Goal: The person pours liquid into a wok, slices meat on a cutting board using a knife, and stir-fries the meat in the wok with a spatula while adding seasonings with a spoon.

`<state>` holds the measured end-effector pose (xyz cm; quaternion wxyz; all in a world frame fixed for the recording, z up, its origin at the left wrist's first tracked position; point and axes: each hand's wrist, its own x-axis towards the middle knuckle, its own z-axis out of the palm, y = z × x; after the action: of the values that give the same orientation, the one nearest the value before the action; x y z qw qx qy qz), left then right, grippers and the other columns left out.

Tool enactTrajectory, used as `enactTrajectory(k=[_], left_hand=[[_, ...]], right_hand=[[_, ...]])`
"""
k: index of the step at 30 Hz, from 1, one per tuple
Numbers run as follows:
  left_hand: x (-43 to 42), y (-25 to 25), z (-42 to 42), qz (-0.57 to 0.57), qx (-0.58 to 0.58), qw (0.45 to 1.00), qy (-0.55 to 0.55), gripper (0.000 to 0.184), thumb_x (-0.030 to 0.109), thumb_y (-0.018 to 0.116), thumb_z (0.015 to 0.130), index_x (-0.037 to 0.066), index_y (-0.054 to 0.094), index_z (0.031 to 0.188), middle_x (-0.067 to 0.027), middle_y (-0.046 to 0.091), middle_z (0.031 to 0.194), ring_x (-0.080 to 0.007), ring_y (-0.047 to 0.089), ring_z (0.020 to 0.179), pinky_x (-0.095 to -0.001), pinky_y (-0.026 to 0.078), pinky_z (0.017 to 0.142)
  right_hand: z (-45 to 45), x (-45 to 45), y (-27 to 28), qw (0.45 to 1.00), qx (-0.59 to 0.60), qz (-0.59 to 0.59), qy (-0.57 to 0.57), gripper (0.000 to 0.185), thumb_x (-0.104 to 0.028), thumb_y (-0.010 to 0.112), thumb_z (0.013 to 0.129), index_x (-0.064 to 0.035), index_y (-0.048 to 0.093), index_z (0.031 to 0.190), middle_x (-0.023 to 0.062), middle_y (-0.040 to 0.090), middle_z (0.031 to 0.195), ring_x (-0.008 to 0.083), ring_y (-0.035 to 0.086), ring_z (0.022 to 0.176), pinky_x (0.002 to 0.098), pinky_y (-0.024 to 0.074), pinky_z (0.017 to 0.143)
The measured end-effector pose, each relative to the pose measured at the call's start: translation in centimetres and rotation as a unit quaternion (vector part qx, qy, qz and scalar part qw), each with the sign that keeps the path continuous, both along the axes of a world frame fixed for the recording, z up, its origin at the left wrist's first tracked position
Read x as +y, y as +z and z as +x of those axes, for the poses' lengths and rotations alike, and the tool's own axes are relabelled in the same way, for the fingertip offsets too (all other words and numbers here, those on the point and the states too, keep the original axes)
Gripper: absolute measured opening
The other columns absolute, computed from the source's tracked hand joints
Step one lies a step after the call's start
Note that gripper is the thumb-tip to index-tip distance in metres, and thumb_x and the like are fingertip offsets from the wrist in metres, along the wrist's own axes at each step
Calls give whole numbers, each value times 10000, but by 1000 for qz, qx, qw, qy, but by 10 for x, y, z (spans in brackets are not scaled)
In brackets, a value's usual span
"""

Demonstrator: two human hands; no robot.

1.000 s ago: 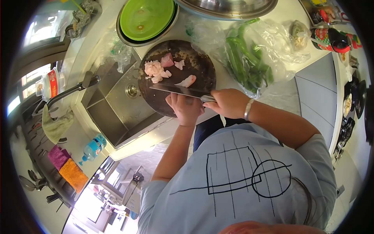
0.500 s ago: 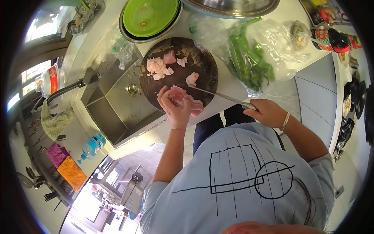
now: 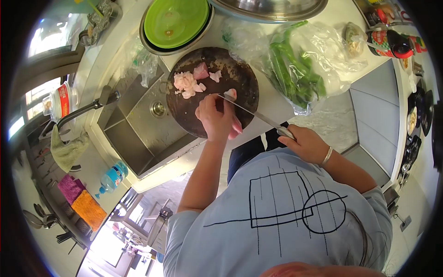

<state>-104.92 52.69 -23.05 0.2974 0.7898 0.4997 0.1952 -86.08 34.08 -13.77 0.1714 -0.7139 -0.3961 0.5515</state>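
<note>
The meat [image 3: 237,125] lies under and just beside your left hand [image 3: 215,117], showing as a pink strip along the side of the hand nearer the knife [image 3: 272,123], towards the board's near edge. Most of it is hidden by your palm and fingers. Your left fingers are bent and drawn in over it, grasping it above the board [image 3: 247,76]; how tightly you press, you cannot tell from here.

Your right hand [image 3: 305,142] is well to the right of the meat, past the board's edge, closed round the knife's handle with fingers and thumb wrapped about it. The blade slants from there up and left across the board, its narrow edge upwards in view, and the tip end comes right beside your left fingertips. Whether the blade touches the meat is hidden.

Just beyond the tip end sits a small offcut [image 3: 231,93]. Farther up the board, apart from both hands, are a pale heap [image 3: 185,84], a pink chunk [image 3: 201,71] next to it and a scrap [image 3: 215,76]. The sink [image 3: 134,124] is left of the board, and the bagged peppers [image 3: 295,69] lie to its right.
</note>
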Motion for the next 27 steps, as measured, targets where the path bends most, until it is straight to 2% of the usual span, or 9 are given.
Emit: enactTrajectory(k=[3, 6, 14, 21, 24, 27], left_hand=[[-3, 1, 7, 31, 35, 998, -35, 207, 159, 715, 725, 119, 662, 922, -50, 606, 847, -245, 577, 820, -403, 352, 875], [-11, 5, 11, 48, 80, 995, -40, 229, 176, 723, 703, 119, 662, 917, -53, 612, 825, -252, 581, 819, -403, 356, 856], [-8, -8, 11, 36, 70, 996, -34, 234, 184, 721, 694, 107, 658, 905, -73, 622, 784, -273, 593, 781, -409, 362, 845], [-6, -7, 13, 53, 89, 992, -73, 219, 164, 725, 686, 121, 653, 888, -55, 605, 750, -274, 592, 761, -402, 363, 827], [-4, -19, 8, 58, 75, 993, -74, 247, 194, 744, 706, 148, 670, 938, -45, 600, 753, -270, 588, 790, -441, 359, 869], [-3, -12, 11, 39, 67, 995, -68, 262, 185, 739, 704, 158, 673, 956, -39, 609, 773, -267, 592, 798, -439, 356, 880]], right_hand=[[1, -15, 1, 999, -42, -16, 18, 415, -434, 535, 962, -25, 539, 890, 193, 616, 743, 377, 604, 711, 449, 465, 659], [-5, -24, -2, 998, -59, -10, 15, 413, -440, 542, 957, -31, 523, 900, 192, 615, 724, 381, 607, 693, 455, 468, 646], [-26, -30, -5, 996, -83, 27, -13, 405, -433, 549, 954, -32, 508, 915, 187, 618, 700, 387, 610, 653, 462, 471, 600], [-27, -12, -6, 997, -70, -3, 5, 406, -418, 533, 967, -15, 516, 917, 202, 620, 738, 386, 612, 697, 464, 469, 642], [-28, 2, -3, 998, -67, 3, 1, 395, -402, 539, 968, -10, 525, 923, 207, 610, 737, 391, 602, 702, 453, 471, 658], [-28, 16, -5, 998, -70, 11, 6, 410, -409, 524, 973, -2, 532, 927, 215, 614, 745, 396, 609, 717, 465, 472, 666]])
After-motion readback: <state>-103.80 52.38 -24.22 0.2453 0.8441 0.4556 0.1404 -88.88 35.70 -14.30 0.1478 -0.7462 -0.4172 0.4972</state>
